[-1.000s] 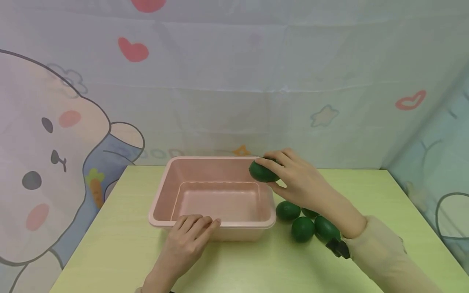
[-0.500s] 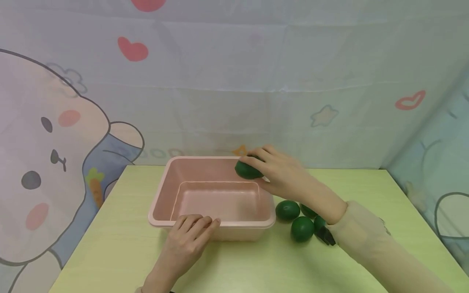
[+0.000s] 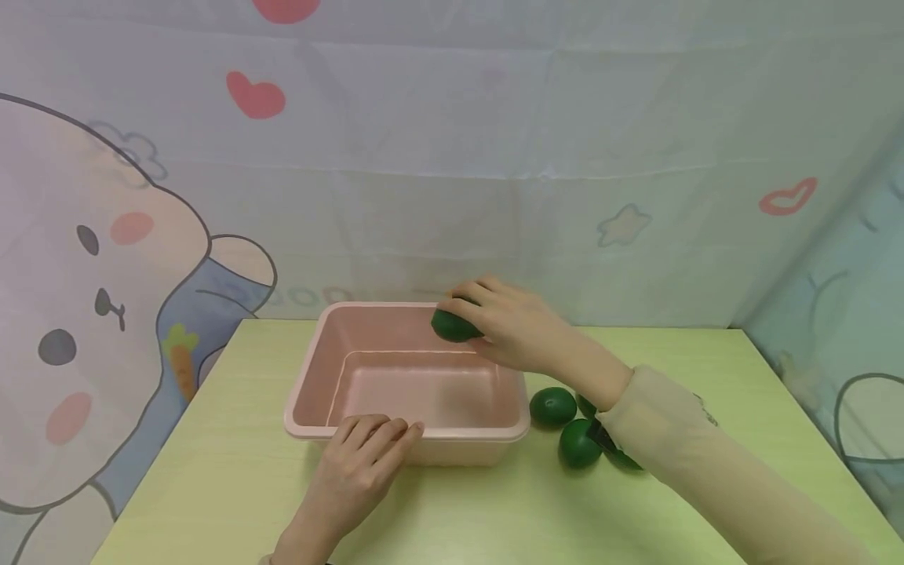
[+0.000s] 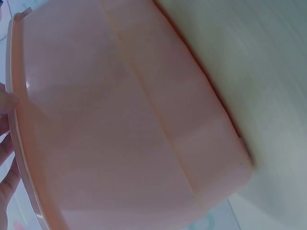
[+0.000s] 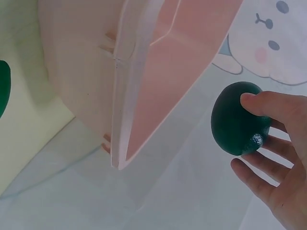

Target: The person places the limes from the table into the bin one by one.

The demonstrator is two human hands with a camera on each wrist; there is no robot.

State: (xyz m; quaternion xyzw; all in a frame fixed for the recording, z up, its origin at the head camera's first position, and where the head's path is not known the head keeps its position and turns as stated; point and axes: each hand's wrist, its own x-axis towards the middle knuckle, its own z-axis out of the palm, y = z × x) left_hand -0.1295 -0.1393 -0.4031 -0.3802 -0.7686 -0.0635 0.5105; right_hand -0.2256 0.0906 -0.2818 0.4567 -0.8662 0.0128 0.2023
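A pink rectangular plastic basin (image 3: 410,433) stands on the table. My left hand (image 3: 362,463) grips its near rim, fingers over the edge; in the left wrist view the thumb (image 4: 6,101) lies against the outer side and the other fingers show beyond the rim. Above the basin's far right part, my right hand (image 3: 512,326) holds a dark green oval fruit (image 3: 454,325). The right wrist view shows that smooth, glossy fruit (image 5: 238,120) between thumb and fingers, apart from the basin (image 5: 158,81).
Several similar green fruits (image 3: 553,407) lie close together right of the basin, partly covered by the right sleeve (image 3: 678,431) and a black strap piece. A printed cloth (image 3: 424,157) hangs behind the pale yellow-green table (image 3: 212,471).
My right hand has carried the green fruit leftward from the basin's right rim to above its inside. My left hand has stayed on the near rim.
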